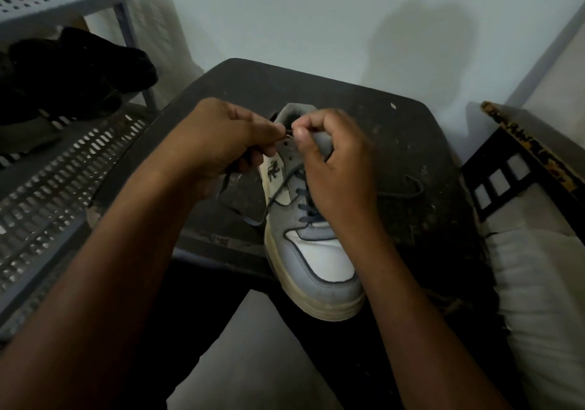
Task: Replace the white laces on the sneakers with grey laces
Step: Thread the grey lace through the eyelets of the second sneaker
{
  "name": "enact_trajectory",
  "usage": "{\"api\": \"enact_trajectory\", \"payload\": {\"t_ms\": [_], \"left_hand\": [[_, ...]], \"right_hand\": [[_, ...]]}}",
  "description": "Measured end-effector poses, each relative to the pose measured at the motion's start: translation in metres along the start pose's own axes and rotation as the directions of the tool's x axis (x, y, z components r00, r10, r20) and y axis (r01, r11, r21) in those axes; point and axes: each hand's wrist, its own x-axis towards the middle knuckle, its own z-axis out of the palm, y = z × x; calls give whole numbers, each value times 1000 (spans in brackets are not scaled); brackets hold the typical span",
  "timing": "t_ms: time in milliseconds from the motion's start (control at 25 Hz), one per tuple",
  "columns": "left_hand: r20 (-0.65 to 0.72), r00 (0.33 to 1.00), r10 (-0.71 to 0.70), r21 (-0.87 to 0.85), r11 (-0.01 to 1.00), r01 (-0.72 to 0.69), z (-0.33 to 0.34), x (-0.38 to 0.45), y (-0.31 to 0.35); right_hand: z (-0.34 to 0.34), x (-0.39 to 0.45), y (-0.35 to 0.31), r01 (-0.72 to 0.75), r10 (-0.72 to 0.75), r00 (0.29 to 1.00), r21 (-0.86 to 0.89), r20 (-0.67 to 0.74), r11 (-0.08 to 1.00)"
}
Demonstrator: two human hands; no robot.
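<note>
We see the sneaker (311, 245) standing on the dark counter (421, 207), toe toward us; we judge it light and stiff-soled. Its grey lace (243, 216) is limp and thin. Left hand (221, 143) and right hand (335, 169) each pinch it near the top eyelets.

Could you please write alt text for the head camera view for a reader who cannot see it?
Two hands thread a grey lace near the top eyelets of a white and grey sneaker on a dark stool: the left hand pinches the lace, the right hand holds the collar.
</note>
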Motion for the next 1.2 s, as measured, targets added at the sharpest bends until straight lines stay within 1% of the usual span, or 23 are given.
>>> {"api": "enact_trajectory", "payload": {"t_ms": [40,80,120,160,200,280,440,600,800,920,1000,1080,1120,1160,1200], "left_hand": [[-21,1000,-4,56,998,5,0,2,-2],[-39,999,-7,112,994,11,-1,3,-4],[-48,999,-7,154,988,14,-1,4,-7],[-45,999,-6,174,985,14,0,5,-9],[-40,999,-4,184,983,12,1,5,-11],[-41,999,2,212,977,7,5,5,-14],[-75,996,37,277,961,-15,10,5,-17],[-28,998,53,317,948,-41,11,5,-18],[-59,983,172,476,871,-124,21,4,-18],[-85,971,225,483,861,-157,21,3,-17],[-157,964,215,486,867,-115,27,6,-20],[-212,962,174,517,855,-41,33,11,-24],[-212,964,163,499,866,-37,34,13,-24],[-198,967,162,461,886,-54,34,14,-24],[-181,969,168,425,902,-77,31,17,-23]], "right_hand": [[-1,0,3,5,-4,1000,-110,13,994],[-3,-1,5,-31,43,998,-225,50,974],[-5,-1,6,-96,135,986,-316,102,944],[-7,-1,8,-164,235,959,-365,158,917],[-9,-1,10,-221,311,927,-366,210,904],[-11,-1,9,-290,378,881,-307,284,907],[-11,2,9,-305,379,863,-251,335,918],[-11,2,12,-293,347,869,-198,353,935],[-12,1,13,-271,318,882,-177,348,946],[-9,-2,13,-241,300,906,-218,300,946],[-8,-6,12,-170,245,927,-263,285,950],[-12,-7,11,-145,209,942,-240,264,960],[-17,-5,12,-162,215,951,-233,222,959],[-25,0,12,-219,255,956,-227,144,949],[-36,8,14,-309,319,947,-168,36,936]]}}
